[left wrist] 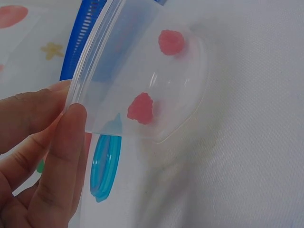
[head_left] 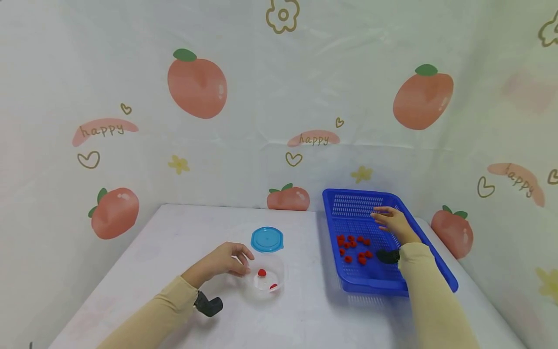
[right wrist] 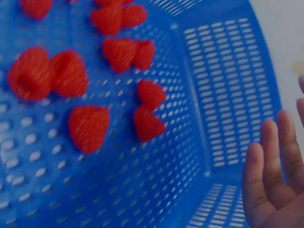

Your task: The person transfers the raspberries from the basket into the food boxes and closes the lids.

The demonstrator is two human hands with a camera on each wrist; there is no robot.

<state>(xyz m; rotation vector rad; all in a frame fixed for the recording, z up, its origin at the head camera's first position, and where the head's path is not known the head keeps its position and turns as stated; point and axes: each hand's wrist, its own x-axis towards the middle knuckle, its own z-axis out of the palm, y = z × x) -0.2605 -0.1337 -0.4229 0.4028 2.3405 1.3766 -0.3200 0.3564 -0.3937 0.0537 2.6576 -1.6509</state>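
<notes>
My left hand (head_left: pixel 228 259) pinches the rim of a clear plastic bowl (left wrist: pixel 109 71) between thumb and fingers. Two raspberries lie in the bowl, one raspberry (head_left: pixel 262 273) near its middle and another raspberry (head_left: pixel 273 286) toward the near side. Over the blue basket (head_left: pixel 362 282) hovers my right hand (head_left: pixel 394 224), its fingers spread and holding nothing. Several loose raspberries (right wrist: pixel 89 128) lie on the basket's slotted floor, mostly in its left half in the head view, to the left of that hand.
A round blue lid (head_left: pixel 267 239) lies flat on the white table (head_left: pixel 301 320) just behind the bowl. The basket's raised walls stand around my right hand. Behind the table hangs a white sheet (head_left: pixel 244 165) printed with fruit.
</notes>
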